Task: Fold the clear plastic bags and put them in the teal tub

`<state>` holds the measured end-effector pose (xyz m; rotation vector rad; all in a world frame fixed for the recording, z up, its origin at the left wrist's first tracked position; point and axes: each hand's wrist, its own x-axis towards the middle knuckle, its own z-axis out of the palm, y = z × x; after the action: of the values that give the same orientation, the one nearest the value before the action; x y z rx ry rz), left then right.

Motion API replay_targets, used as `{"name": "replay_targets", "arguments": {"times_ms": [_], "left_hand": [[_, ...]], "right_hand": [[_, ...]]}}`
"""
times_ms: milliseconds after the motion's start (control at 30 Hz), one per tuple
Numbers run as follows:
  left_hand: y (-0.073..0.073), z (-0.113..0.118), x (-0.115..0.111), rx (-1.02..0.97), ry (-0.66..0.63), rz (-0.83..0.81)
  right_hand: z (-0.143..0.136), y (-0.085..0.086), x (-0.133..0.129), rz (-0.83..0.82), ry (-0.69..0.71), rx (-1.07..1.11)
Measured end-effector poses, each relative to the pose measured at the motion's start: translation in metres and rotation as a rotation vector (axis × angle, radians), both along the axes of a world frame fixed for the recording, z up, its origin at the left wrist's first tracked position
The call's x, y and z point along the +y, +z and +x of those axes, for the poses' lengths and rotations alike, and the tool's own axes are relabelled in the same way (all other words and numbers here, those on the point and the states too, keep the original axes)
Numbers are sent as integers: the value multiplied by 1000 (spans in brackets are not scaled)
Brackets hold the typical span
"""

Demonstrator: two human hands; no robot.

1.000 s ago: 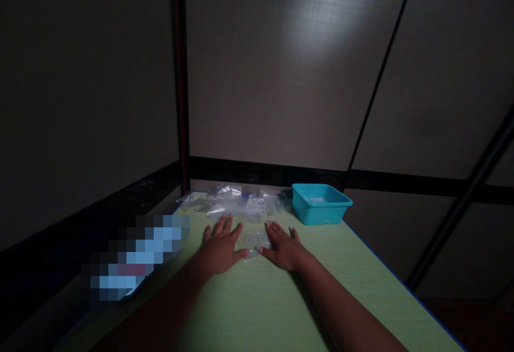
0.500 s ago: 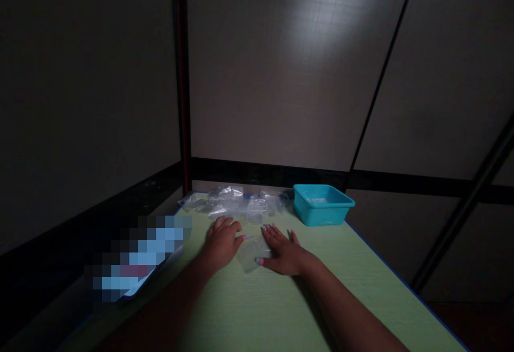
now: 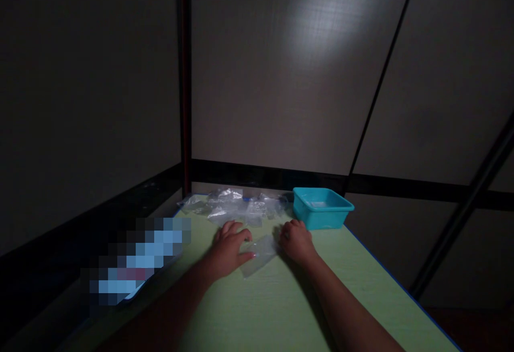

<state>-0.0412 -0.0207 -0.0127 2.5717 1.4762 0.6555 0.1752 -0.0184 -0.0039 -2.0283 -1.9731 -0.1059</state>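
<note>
A clear plastic bag (image 3: 259,257) lies flat on the pale green table between my two hands. My left hand (image 3: 233,247) is at its left edge, fingers apart, the thumb tip touching or just over the bag. Over the bag's right end, my right hand (image 3: 296,240) has its fingers curled down; the fingertips are hidden, so what they hold, if anything, cannot be made out. Beyond the hands, several crumpled clear bags (image 3: 233,207) are heaped at the table's far edge.
A turquoise plastic basin (image 3: 323,215) stands at the far right corner of the green table (image 3: 257,314). A blurred-out flat object (image 3: 148,255) lies along the left edge. Dark panelled walls rise behind and to the left.
My right hand has gone from lying spread on the bag to curled fingers, slightly farther right. My left hand has shifted a little right. More of the bag shows.
</note>
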Motion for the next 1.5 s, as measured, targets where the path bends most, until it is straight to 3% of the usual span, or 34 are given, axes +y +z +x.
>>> {"name": "replay_targets", "arguments": {"times_ms": [167,333,1000,1333,1500], "left_hand": [[4,1,-7,91,-148,-143],[2,-1,-8,141,-260,-180],[-3,-4,-5,166,-238,-171],[-1,-4,-5,139,-249,-163],[0,-3,-4,126,-257,-152]], "right_hand": [[2,-3,3,-116,-95,11],[5,-4,1,-166,-88,22],[5,-14,5,-158,137,436],[12,-8,5,-115,101,338],[8,-8,1,-73,19,176]]}}
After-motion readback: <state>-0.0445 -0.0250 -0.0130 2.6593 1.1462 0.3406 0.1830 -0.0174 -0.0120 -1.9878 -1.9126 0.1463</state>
